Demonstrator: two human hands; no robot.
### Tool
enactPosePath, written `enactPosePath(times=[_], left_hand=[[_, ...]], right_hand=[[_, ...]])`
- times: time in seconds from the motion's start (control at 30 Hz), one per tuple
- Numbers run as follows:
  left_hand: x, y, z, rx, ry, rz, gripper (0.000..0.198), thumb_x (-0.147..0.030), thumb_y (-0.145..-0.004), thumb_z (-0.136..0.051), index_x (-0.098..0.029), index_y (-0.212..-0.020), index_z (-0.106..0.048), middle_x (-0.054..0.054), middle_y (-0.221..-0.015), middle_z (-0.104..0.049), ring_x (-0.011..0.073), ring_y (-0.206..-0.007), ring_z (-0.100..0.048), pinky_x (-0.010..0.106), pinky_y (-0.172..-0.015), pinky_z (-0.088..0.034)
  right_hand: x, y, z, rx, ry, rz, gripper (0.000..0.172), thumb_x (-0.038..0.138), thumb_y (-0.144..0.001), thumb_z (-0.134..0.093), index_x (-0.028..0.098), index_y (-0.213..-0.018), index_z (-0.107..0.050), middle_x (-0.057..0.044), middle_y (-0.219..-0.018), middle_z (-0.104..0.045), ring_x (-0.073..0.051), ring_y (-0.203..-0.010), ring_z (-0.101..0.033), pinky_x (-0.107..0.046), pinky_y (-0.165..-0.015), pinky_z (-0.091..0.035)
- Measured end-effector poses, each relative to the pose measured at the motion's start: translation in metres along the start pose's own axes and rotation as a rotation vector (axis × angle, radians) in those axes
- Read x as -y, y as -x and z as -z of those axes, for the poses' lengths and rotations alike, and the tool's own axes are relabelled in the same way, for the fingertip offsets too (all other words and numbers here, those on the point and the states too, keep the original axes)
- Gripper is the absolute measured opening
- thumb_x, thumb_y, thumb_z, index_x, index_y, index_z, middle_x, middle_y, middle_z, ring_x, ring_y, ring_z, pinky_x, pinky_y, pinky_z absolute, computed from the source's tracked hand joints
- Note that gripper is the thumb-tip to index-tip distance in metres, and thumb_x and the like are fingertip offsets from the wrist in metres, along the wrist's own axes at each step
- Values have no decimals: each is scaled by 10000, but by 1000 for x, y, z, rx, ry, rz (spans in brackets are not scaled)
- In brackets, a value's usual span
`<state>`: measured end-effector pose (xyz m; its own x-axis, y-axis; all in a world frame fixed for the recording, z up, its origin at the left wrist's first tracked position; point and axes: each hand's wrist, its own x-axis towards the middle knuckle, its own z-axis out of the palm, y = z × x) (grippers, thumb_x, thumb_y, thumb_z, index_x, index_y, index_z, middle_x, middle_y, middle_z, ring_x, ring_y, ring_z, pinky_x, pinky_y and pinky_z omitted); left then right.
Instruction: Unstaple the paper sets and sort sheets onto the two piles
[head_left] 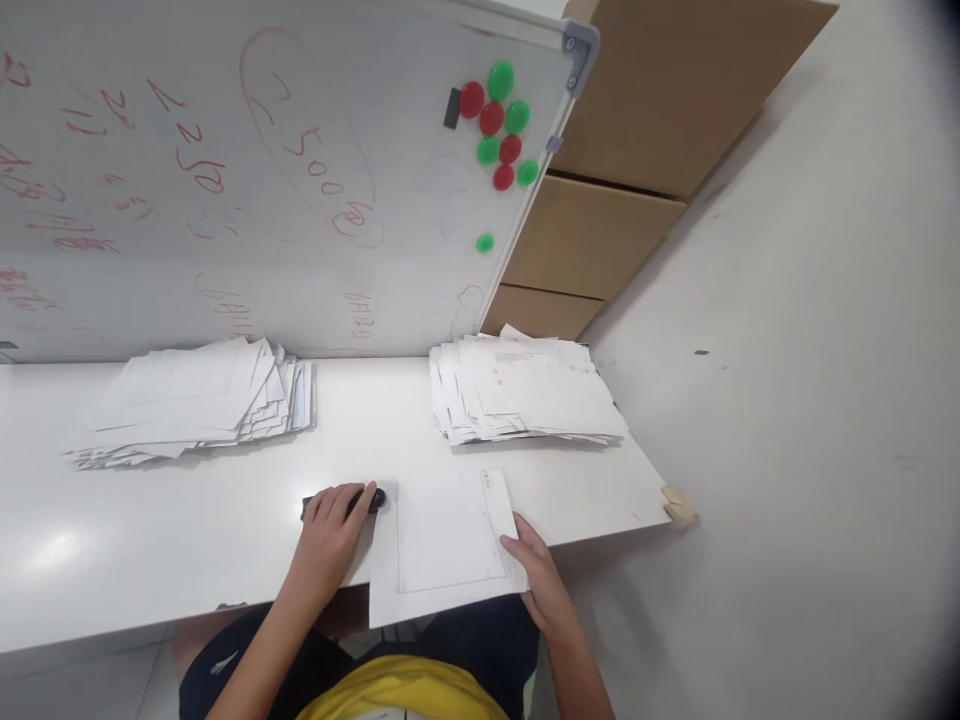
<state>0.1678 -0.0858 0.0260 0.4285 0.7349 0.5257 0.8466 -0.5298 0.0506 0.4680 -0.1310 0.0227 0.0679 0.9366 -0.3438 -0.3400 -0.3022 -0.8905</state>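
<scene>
Yellow shirt (405, 690) nearest. Left hand (334, 515) palm-down over black object (380, 499) on white table (367, 420), can't tell if gripping. Right hand (538, 570) pinches paper sheet (446, 540) by right edge, thumb on top; sheet overhangs table front.

The fingers of the left hand (330, 530) curled over a black object (379, 499) on the white surface (375, 420); those of the right hand (544, 580) pinched a sheet (442, 540) by its right edge. Two paper piles, one left (187, 395), one right (547, 390), lay before the whiteboard (300, 260).

Line-marked white paper (450, 540) slants beside a partly hidden black tool (379, 499).
</scene>
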Motion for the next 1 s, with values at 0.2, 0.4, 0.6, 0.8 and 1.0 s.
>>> enactPosePath(times=[0.2, 0.4, 0.6, 0.8, 1.0], left_hand=[[-4, 0, 5, 5, 16, -20, 500, -55, -891, -403, -204, -1366, -442, 123, -1142, -632, 251, -1052, -569, 427, -944, -402], [-8, -1, 6, -10, 1, -20, 514, -23, -875, -429, -185, -1363, -429, 127, -1134, -630, 239, -1075, -567, 437, -980, -409], [-8, 3, 6, -21, -17, 17, 529, -3, -847, -463, -175, -1347, -449, 131, -1148, -622, 255, -1080, -556, 455, -984, -408], [-7, 3, 5, -4, -32, 50, 531, -3, -847, -449, -180, -1347, -458, 129, -1147, -629, 249, -1077, -563, 451, -992, -396], [-7, 3, 3, -22, -2, 78, 558, -20, -848, -435, -211, -1371, -442, 124, -1140, -636, 245, -1066, -577, 447, -984, -404]], right_hand=[[0, 1, 3, 63, 19, -43, 471, 398, -726, -729, 209, -1151, -656, -82, -1112, -722, -322, -1032, -657, -445, -861, -520], [-7, 5, 3, -56, -66, -82, 447, 365, -688, -775, 234, -1106, -688, -55, -1082, -737, -312, -1054, -649, -411, -881, -518], [-10, 6, 4, -151, -148, -93, 480, 300, -676, -771, 247, -1145, -683, -27, -1097, -734, -297, -1035, -662, -381, -854, -543], [-6, 6, 1, -233, -178, -124, 561, 273, -664, -753, 259, -1214, -645, -14, -1136, -720, -289, -1023, -671, -349, -781, -571], [-6, 5, -1, -240, -123, -119, 497, 292, -653, -757, 244, -1143, -687, -24, -1056, -747, -299, -975, -686, -373, -776, -569]])
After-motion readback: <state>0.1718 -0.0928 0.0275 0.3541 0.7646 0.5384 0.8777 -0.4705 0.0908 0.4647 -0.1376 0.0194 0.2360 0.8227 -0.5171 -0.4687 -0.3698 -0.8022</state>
